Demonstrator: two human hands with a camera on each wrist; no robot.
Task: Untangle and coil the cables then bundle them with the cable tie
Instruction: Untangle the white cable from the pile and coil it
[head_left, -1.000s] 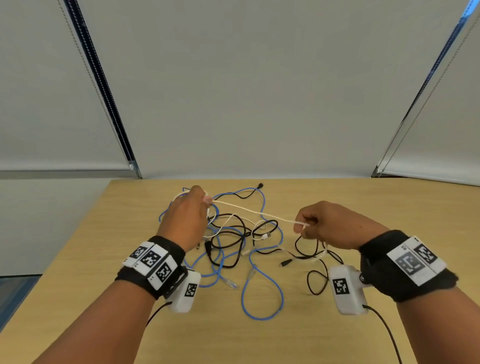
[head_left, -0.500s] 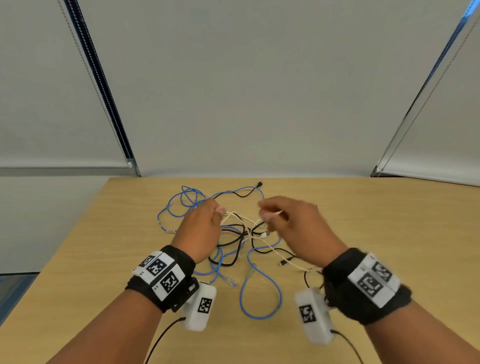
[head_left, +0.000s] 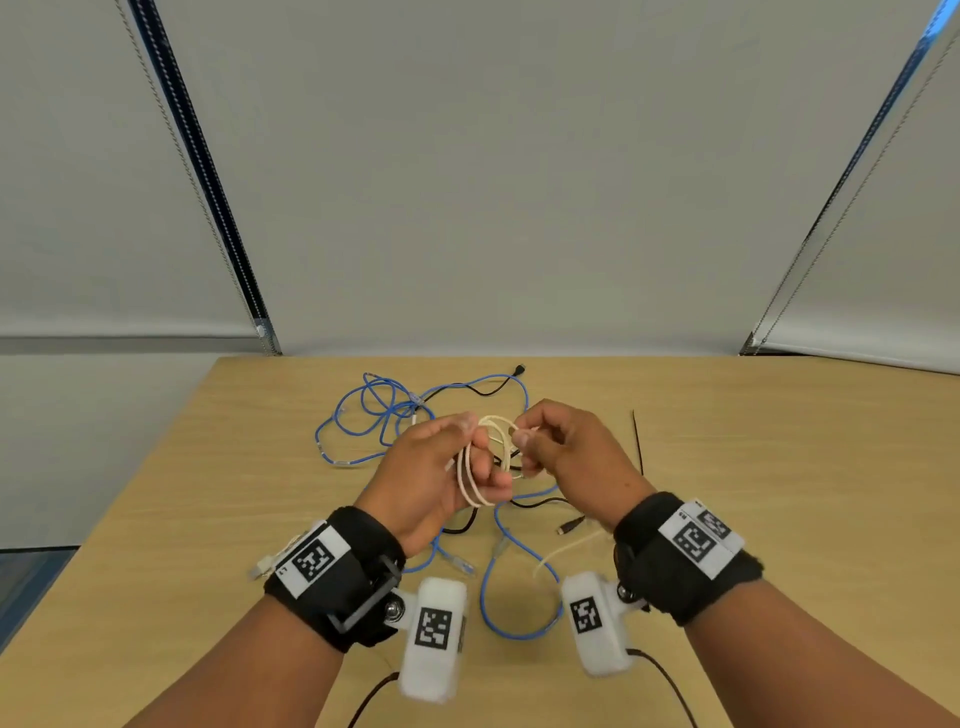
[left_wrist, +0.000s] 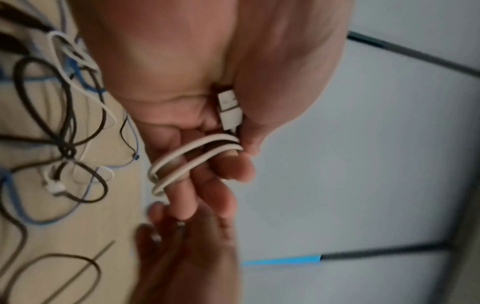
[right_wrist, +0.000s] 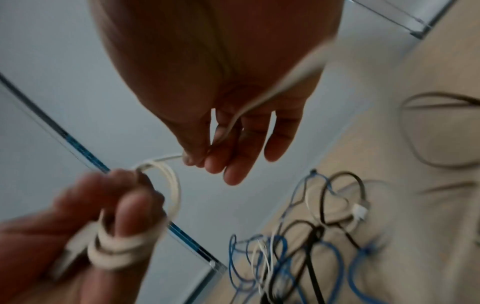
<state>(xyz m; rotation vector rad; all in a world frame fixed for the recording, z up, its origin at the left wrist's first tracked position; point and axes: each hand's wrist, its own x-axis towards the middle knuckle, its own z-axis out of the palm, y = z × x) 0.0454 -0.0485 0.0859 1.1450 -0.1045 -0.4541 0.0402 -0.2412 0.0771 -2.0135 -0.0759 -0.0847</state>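
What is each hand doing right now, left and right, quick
Left hand: closed around the white cable, coils looped round its fingers.
Right hand: pinching the same white cable, feeding it to the coil.

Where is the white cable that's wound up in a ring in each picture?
Head: white cable sits mid-frame, looped round the left hand.
Left wrist: white cable crosses the fingers at centre.
Right wrist: white cable is at lower left.
Shared landmark: the blue cable on the table.
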